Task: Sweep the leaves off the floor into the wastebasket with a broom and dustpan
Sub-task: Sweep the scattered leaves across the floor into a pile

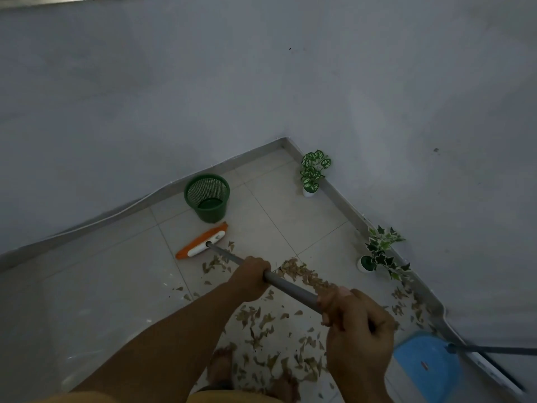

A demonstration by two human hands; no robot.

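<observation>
An orange and white broom head [202, 241] rests on the tiled floor just in front of the green mesh wastebasket [207, 196]. Its grey handle [290, 287] runs back toward me. My left hand [251, 277] grips the handle partway down and my right hand [359, 322] grips it nearer the top end. Dry brown leaves [261, 330] lie scattered over the floor below and around my hands, with a denser heap [302, 273] beyond the handle. A blue dustpan [427, 365] with a dark handle leans at the lower right by the wall.
Two small potted plants stand along the right wall, one near the corner [312, 173] and one closer to me [380, 253]. Grey walls meet at a corner behind the basket. My bare feet [222, 365] stand among the leaves.
</observation>
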